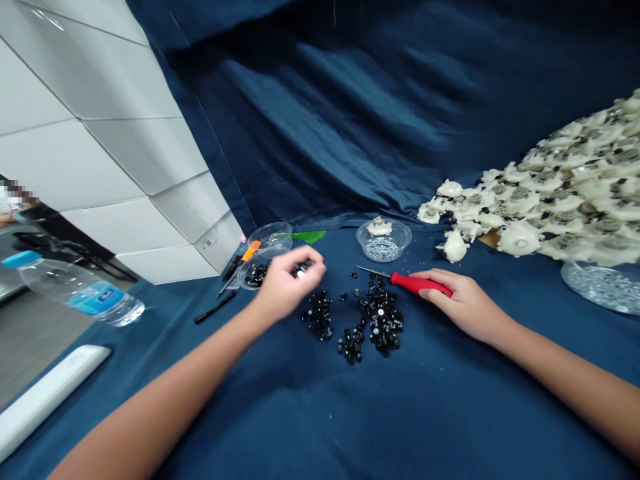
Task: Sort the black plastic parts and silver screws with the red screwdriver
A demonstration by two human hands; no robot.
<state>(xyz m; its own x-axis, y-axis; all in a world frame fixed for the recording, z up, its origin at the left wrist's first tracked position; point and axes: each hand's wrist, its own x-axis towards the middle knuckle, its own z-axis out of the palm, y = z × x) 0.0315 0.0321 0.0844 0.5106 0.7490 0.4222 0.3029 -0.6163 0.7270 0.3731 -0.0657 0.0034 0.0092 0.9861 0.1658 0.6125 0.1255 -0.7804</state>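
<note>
Small black parts with a bit of white [302,269] sit in the curled fingers of my left hand [286,283], which is raised beside a clear tub of black parts [249,275]. My right hand [463,300] is wrapped round the red handle of a screwdriver [420,284]. Its thin metal shaft points left, over the far end of a loose pile of small black parts [385,320]. A smaller cluster of the same black parts [320,315] lies nearer my left hand. Their exact kind is too small to make out.
A clear bowl of small metal pieces [384,252] stands at the back, a cream part on it. Cream plastic parts [520,238] are heaped at the right beside a clear dish [607,288]. White boxes [165,220], a water bottle [83,293] and a white bar [50,393] are left.
</note>
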